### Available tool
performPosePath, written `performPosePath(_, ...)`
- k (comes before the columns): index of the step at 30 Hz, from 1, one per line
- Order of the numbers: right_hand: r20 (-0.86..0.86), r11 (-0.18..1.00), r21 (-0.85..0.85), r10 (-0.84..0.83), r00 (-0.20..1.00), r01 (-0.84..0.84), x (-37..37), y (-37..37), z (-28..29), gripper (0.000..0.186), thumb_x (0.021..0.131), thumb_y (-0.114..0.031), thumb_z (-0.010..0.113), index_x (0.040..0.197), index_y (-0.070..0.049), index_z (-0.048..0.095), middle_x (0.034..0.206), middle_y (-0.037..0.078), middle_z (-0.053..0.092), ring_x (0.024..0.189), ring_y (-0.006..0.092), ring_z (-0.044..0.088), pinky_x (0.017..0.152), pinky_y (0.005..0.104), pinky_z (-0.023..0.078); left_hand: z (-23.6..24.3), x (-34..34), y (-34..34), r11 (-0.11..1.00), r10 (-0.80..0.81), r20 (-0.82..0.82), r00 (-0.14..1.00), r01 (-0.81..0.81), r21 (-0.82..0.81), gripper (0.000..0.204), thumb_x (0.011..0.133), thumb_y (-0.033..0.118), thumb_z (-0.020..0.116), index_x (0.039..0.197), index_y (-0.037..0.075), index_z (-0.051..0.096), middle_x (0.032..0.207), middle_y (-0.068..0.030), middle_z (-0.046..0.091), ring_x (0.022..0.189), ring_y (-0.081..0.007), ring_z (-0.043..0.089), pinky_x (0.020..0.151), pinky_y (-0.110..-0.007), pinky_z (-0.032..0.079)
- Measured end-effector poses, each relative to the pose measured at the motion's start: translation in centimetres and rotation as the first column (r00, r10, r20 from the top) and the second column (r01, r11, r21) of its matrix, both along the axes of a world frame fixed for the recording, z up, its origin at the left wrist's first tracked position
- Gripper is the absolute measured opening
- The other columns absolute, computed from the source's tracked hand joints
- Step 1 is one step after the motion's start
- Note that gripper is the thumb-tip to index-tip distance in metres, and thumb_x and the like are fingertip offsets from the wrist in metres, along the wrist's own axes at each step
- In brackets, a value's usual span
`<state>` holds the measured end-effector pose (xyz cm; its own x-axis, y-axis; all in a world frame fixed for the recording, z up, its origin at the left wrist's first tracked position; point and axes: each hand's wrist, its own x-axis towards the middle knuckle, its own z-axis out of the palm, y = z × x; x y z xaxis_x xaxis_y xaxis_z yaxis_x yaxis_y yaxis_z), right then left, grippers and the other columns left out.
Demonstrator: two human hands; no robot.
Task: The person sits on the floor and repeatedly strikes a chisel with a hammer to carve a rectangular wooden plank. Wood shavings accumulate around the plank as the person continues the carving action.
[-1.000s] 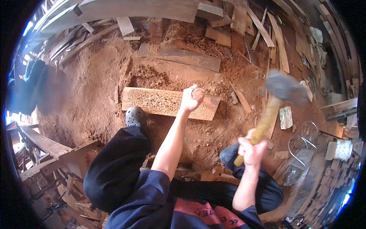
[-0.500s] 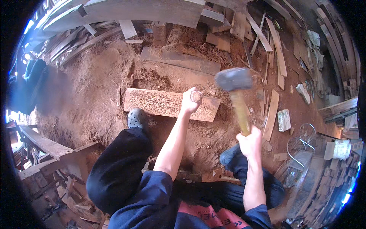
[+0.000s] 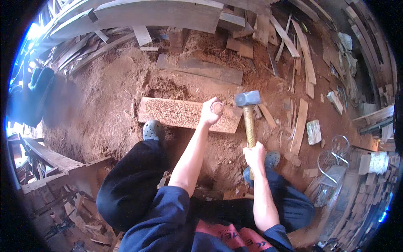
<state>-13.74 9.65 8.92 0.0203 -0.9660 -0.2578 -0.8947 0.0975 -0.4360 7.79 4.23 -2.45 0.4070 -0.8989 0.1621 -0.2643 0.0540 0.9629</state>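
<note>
A pale, pitted wooden plank (image 3: 176, 112) lies flat on the reddish sawdust floor in front of me. My left hand (image 3: 210, 112) is closed around a round-topped chisel or punch (image 3: 217, 107) standing on the plank's right part. My right hand (image 3: 254, 154) grips the yellowish wooden handle of a mallet (image 3: 248, 110). Its grey metal head (image 3: 247, 98) sits just right of the tool's top, close to my left hand. My grey shoe (image 3: 153, 129) rests against the plank's near edge.
A darker board (image 3: 201, 69) lies beyond the plank. Offcuts and strips (image 3: 300, 126) are scattered to the right, with a wire basket (image 3: 331, 157) and stacked timber (image 3: 365, 201). A long beam (image 3: 147, 12) runs along the back. Wooden frames (image 3: 50, 159) stand at left.
The mallet has swung down from raised at the right to just beside the tool in my left hand. My left hand has stayed on the plank.
</note>
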Motion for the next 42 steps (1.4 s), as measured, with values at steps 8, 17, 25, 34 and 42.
performPosePath(8, -0.040, 0.906, 0.394, -0.152, 0.988, 0.155, -4.1, 2.8, -7.4, 0.027, 0.068, -0.011, 0.055, 0.087, 0.007, 0.060, 0.081, 0.028, 0.063, 0.083, 0.0377, 0.063, 0.072, 0.0414, 0.049, -2.4, 5.1, -1.9, 0.971, 0.047, -0.700, 0.713, -0.198, -0.136, 0.029, 0.050, -0.014, 0.064, 0.067, 0.007, 0.053, 0.067, -0.0050, 0.056, 0.065, -0.0182, 0.056, 0.056, -0.031, 0.047)
performPosePath(17, 0.039, 0.866, 0.477, -0.193, 0.980, 0.152, -6.0, 3.4, -11.6, 0.015, 0.067, -0.007, 0.052, 0.059, 0.005, 0.057, 0.051, 0.017, 0.057, 0.046, 0.0276, 0.060, 0.043, 0.0384, 0.048, 7.1, -6.3, 0.5, 0.954, -0.295, 0.223, 0.929, 0.301, 0.010, 0.034, 0.056, 0.012, 0.064, 0.089, 0.009, 0.065, 0.081, -0.0127, 0.067, 0.077, -0.0257, 0.066, 0.068, -0.034, 0.052)
performPosePath(25, 0.155, 0.847, 0.516, -0.242, 0.958, 0.131, -5.0, 4.0, -11.7, 0.020, 0.070, -0.008, 0.053, 0.055, 0.005, 0.053, 0.045, 0.014, 0.052, 0.038, 0.0236, 0.055, 0.036, 0.0375, 0.044, 7.6, -10.1, 2.9, 0.910, -0.413, 0.132, 0.901, 0.414, 0.021, 0.026, 0.054, 0.015, 0.065, 0.078, 0.007, 0.056, 0.071, -0.0132, 0.060, 0.074, -0.0354, 0.058, 0.068, -0.041, 0.046)
performPosePath(34, 0.128, 0.819, 0.554, -0.260, 0.957, 0.149, -4.6, 3.8, -11.5, 0.016, 0.067, -0.006, 0.050, 0.058, 0.007, 0.052, 0.046, 0.013, 0.052, 0.038, 0.0226, 0.054, 0.036, 0.0363, 0.044, 4.2, -8.3, 3.4, 0.970, -0.243, 0.117, 0.963, 0.245, -0.002, 0.026, 0.059, 0.017, 0.072, 0.076, 0.005, 0.057, 0.070, -0.0141, 0.059, 0.071, -0.0342, 0.058, 0.065, -0.039, 0.046)
performPosePath(42, 0.068, 0.788, 0.598, -0.231, 0.971, 0.146, -4.9, 3.7, -12.0, 0.017, 0.067, -0.007, 0.053, 0.063, 0.009, 0.054, 0.048, 0.016, 0.053, 0.040, 0.0240, 0.055, 0.037, 0.0363, 0.044, 3.9, -8.1, 3.0, 0.972, -0.194, 0.134, 0.972, 0.208, -0.105, 0.023, 0.062, 0.016, 0.071, 0.077, 0.006, 0.056, 0.072, -0.0117, 0.059, 0.072, -0.0319, 0.056, 0.066, -0.038, 0.045)
